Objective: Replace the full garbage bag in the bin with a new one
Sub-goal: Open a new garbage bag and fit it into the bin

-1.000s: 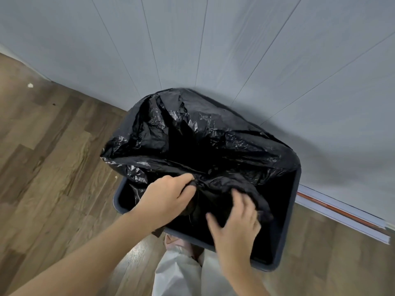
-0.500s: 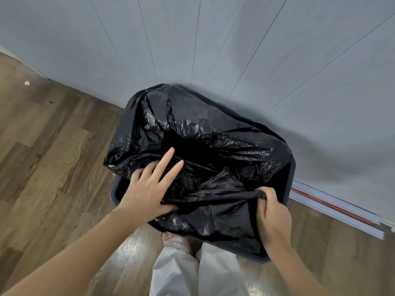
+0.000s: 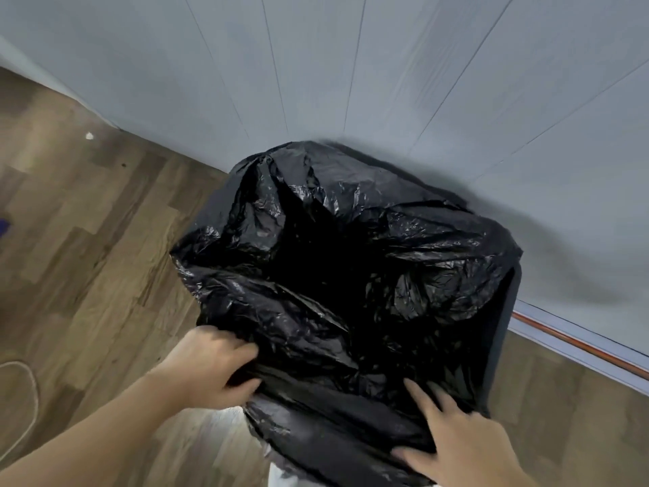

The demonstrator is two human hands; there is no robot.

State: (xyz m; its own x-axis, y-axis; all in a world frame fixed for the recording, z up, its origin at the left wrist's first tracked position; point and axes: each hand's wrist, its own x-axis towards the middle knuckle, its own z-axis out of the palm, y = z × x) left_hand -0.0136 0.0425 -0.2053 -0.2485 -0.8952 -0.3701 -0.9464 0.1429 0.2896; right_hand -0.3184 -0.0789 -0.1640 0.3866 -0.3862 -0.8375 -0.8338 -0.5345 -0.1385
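Nearby, wall (image 3: 386, 65) behind bag-draped bin (image 3: 505, 328), cord (image 3: 30, 377) on floor (image 3: 87, 240)

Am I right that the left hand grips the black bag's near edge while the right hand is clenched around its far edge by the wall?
Not quite. In the head view the right hand lies flat, fingers spread, on the near side of the black bag. The left hand does grip the near edge.

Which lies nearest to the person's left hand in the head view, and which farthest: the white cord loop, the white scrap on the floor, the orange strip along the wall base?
From the left hand:
1. White cord loop, floor, far left.
2. White scrap, floor, upper left.
3. Orange strip, wall base, far right.
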